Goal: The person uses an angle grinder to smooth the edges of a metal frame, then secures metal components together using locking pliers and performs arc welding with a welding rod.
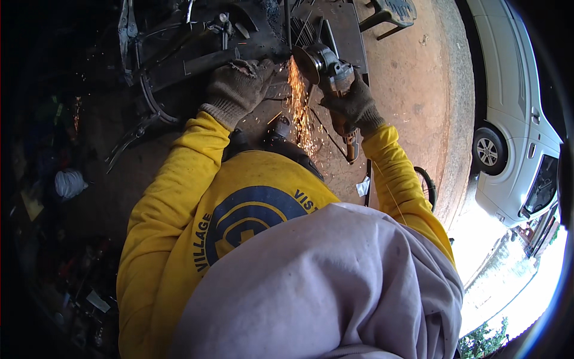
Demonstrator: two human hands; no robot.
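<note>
Head view: the gloved right hand (354,103) wraps firmly around an angle grinder (341,76) at the near edge of the dark worktop (351,36), toward its right corner. Orange sparks (297,99) spray beside its disc (305,64). The gloved left hand (239,88) curls at the near edge, left of the sparks; its grip cannot be told.

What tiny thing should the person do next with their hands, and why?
Maybe ease the left hand a little farther left: bright sparks pour down from the disc close beside it, while the right hand grips the grinder.
</note>
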